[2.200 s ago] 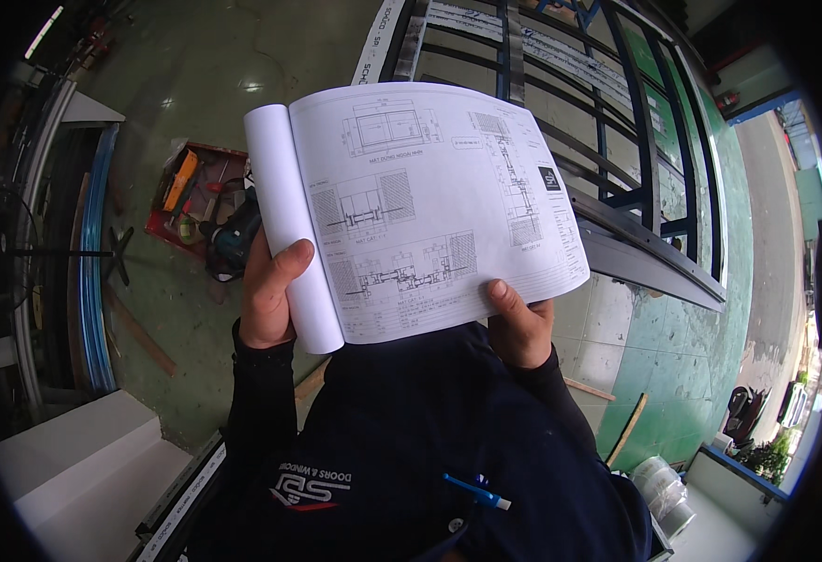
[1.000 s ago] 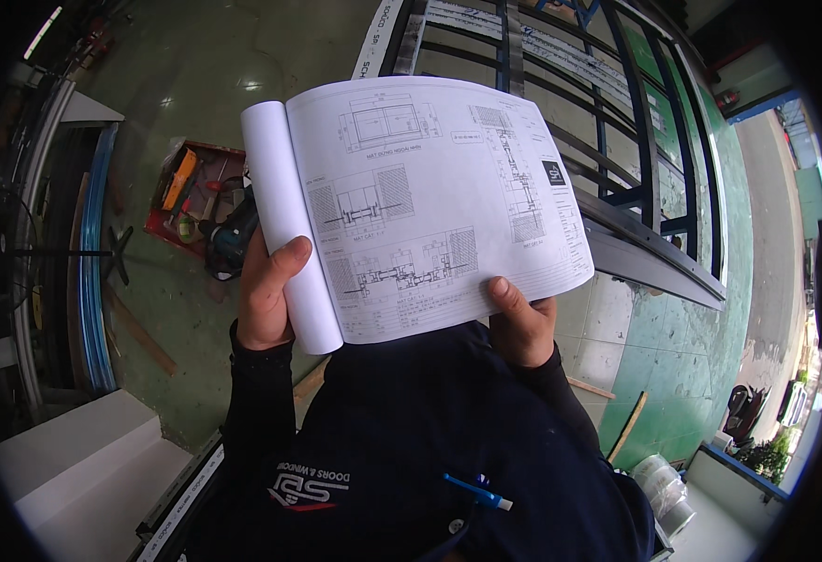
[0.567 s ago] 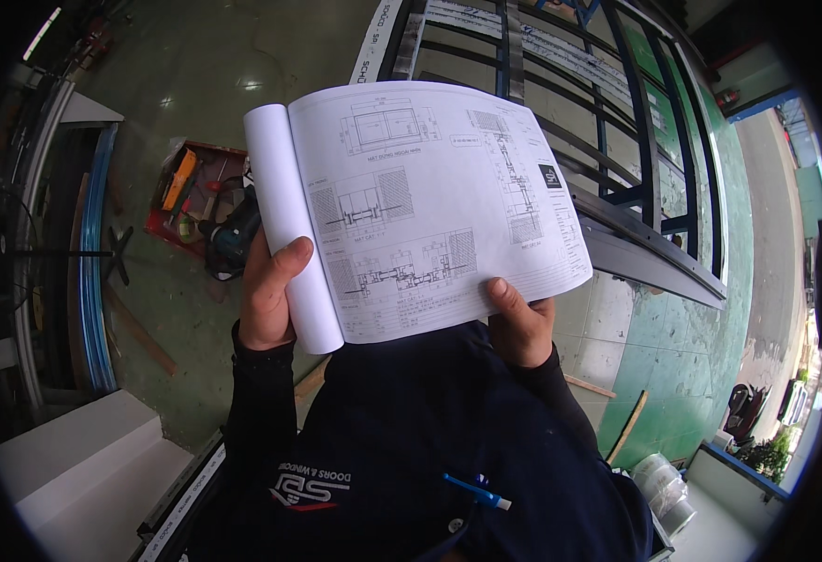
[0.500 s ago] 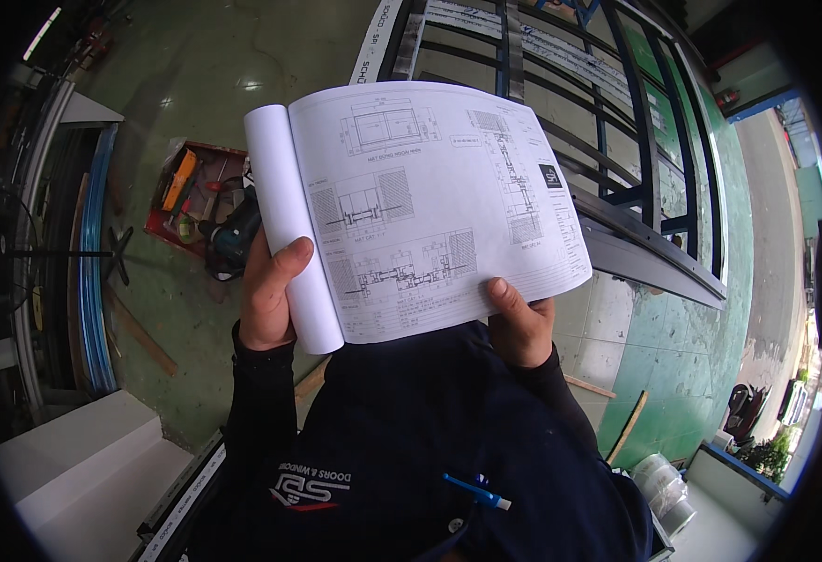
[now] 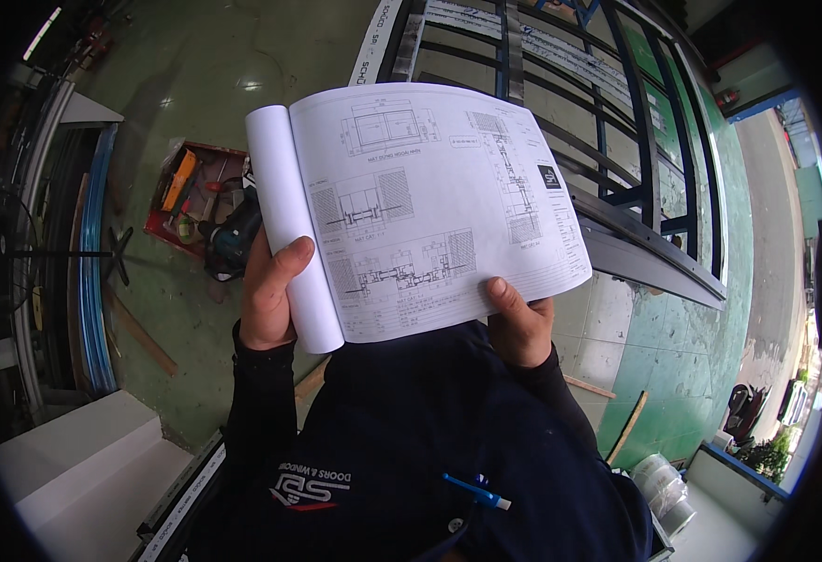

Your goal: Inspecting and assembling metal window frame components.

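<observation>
A set of white paper drawing sheets (image 5: 429,206) is held up in front of my body, printed with window elevations and section details. Its left part is rolled back into a tube. My left hand (image 5: 275,286) grips that rolled edge, thumb on top and fingers hidden behind. At the lower right edge, my right hand (image 5: 521,318) pinches the sheets, with its thumb on the printed face and the other fingers underneath. A blue pen (image 5: 476,491) is clipped to my dark shirt.
On the green floor at left sits a red toolbox (image 5: 181,197) with hand tools, beside a dark teal power tool (image 5: 235,239). Dark metal frames (image 5: 654,140) on a rack fill the far right. Blue-wrapped profiles (image 5: 97,272) stand at left. A wooden strip (image 5: 141,330) lies near them.
</observation>
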### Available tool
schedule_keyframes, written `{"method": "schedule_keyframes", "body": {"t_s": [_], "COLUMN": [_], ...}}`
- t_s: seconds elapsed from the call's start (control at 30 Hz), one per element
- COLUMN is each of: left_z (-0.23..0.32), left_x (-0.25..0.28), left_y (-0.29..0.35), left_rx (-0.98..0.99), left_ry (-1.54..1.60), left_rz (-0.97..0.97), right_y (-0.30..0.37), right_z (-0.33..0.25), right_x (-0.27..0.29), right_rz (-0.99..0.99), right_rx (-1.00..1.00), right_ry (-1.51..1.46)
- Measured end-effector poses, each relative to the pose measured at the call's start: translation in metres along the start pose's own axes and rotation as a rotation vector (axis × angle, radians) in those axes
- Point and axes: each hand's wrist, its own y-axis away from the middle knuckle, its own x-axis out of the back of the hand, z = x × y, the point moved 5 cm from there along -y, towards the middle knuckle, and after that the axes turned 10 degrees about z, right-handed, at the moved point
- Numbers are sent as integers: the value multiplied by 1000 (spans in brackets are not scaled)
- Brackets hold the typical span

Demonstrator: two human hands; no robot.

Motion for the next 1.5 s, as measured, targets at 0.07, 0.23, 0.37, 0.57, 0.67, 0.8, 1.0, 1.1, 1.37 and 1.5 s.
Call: {"method": "schedule_keyframes", "body": {"t_s": [0.07, 0.23, 0.37, 0.57, 0.67, 0.8, 1.0, 1.1, 1.37, 1.5], "left_z": [1, 0, 1, 0, -1, -1, 1, 2, 4, 3], "left_x": [-1, -1, -2, -2, -1, -1, -1, -4, -7, -11], "left_y": [0, 0, 1, 1, 1, 1, 3, 3, 4, 3], "left_rx": [-5, 0, -9, -20, -11, -15, -22, -6, -42, -38], "left_ry": [-2, 9, 0, -5, 0, -7, -18, -22, -25, 10], "left_rz": [-12, -5, 6, 24, 5, -2, 20, -10, -31, -58], "right_y": [0, 0, 1, 2, 2, 3, 4, 4, 5, 4], "right_z": [0, -3, -1, -4, -2, -1, -2, -3, -4, -6], "right_x": [0, -2, 1, -1, 1, 1, 2, 2, 1, 0], "right_rz": [7, 3, -4, 14, 13, 16, 14, 7, -3, 8], "right_rx": [13, 12, 3, -4, -9, -14, -18, -9, -10, 6], "right_ry": [-6, -14, -10, -5, -11, -20, 2, -4, -4, 7]}}
